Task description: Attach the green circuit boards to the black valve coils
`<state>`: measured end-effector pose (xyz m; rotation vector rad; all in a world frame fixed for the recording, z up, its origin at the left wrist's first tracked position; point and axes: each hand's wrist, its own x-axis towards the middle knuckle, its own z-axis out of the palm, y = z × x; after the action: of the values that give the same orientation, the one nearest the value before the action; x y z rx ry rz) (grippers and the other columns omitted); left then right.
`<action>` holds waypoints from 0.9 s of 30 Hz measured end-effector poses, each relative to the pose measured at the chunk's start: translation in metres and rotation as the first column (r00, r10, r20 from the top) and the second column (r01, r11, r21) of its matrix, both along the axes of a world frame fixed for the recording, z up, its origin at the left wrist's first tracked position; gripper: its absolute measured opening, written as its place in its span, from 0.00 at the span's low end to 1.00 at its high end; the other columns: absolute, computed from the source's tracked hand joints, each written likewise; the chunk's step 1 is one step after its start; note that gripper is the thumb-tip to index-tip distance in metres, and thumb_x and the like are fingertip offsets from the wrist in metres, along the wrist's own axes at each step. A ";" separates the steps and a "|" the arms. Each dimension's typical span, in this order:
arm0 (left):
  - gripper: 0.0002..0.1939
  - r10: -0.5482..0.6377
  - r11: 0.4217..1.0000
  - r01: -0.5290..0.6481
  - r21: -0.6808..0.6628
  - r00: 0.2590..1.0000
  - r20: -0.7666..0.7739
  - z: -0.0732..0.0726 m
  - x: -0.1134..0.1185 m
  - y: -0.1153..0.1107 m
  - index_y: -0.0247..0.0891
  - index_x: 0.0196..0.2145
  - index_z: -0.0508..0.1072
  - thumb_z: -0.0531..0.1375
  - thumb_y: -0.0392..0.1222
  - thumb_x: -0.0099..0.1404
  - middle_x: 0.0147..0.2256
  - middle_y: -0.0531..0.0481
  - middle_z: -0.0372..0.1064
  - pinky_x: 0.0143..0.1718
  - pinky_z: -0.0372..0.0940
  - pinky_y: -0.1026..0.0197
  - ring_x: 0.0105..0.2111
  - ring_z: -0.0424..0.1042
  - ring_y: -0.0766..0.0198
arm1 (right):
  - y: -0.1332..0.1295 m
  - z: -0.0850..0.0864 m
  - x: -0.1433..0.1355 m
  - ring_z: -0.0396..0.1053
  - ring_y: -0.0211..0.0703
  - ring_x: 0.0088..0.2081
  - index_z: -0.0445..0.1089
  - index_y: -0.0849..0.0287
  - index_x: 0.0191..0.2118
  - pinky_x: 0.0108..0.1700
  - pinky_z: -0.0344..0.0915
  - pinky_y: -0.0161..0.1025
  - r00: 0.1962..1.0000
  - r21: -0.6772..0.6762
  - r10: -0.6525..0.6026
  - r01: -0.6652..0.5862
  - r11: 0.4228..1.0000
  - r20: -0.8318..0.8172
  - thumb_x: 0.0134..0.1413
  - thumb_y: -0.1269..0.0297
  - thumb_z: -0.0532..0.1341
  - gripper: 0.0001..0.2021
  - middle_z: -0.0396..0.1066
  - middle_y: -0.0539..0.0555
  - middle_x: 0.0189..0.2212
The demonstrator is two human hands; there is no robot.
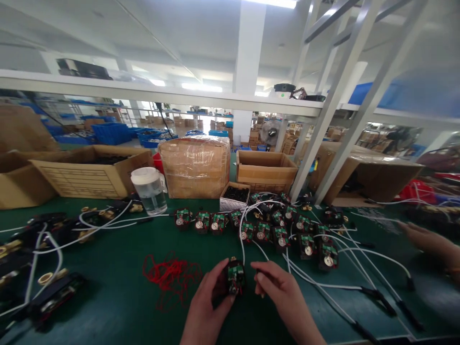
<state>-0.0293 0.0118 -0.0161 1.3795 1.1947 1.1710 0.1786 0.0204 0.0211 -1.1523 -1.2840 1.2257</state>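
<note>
Low in the middle of the view, my left hand [210, 299] grips a small black device with a green circuit board [235, 274], thumb and fingers round its left side. The board faces up and a white cable runs off behind the device. Just to its right, apart from it, my right hand [275, 286] has its thumb and fingers pinched together; whatever is between them is too small to make out. A tangle of thin red wires [168, 270] lies left of my left hand.
Several similar circuit-board devices [281, 236] with white cables stand behind my hands. A water jug [149, 190], a taped carton [194, 167] and a small box of black parts [235, 195] line the back. Another person's hand [427, 239] reaches in at right.
</note>
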 end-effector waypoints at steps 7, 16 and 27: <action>0.33 0.000 1.000 0.000 -0.002 1.000 0.003 0.000 0.002 0.000 0.49 0.61 0.67 0.60 0.32 0.58 0.52 0.48 0.74 0.53 0.72 0.52 0.48 0.78 0.56 | -0.005 -0.007 -0.003 0.73 0.41 0.28 0.72 0.56 0.43 0.31 0.66 0.37 0.995 -0.015 0.038 -0.037 0.999 0.096 0.59 0.53 0.64 0.13 0.72 0.50 0.29; 0.32 0.004 1.000 -0.004 -0.011 1.000 0.018 0.003 0.004 0.001 0.48 0.60 0.68 0.60 0.32 0.58 0.51 0.48 0.74 0.53 0.73 0.53 0.47 0.78 0.57 | -0.016 -0.013 -0.023 0.76 0.48 0.36 0.76 0.56 0.40 0.41 0.71 0.41 0.977 0.092 -0.143 0.129 0.987 0.157 0.61 0.48 0.62 0.15 0.77 0.57 0.37; 0.28 0.031 1.000 -0.031 -0.003 0.999 0.020 0.008 0.006 -0.001 0.47 0.56 0.70 0.61 0.34 0.57 0.51 0.49 0.76 0.52 0.73 0.54 0.47 0.79 0.58 | -0.020 -0.043 -0.048 0.71 0.44 0.35 0.80 0.54 0.38 0.36 0.68 0.37 0.942 0.216 -0.328 0.306 0.927 0.076 0.57 0.57 0.66 0.09 0.74 0.54 0.33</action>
<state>-0.0237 0.0103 -0.0078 1.3489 1.2065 1.2015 0.1301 0.0004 -0.0220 -1.2356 -1.2141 0.7843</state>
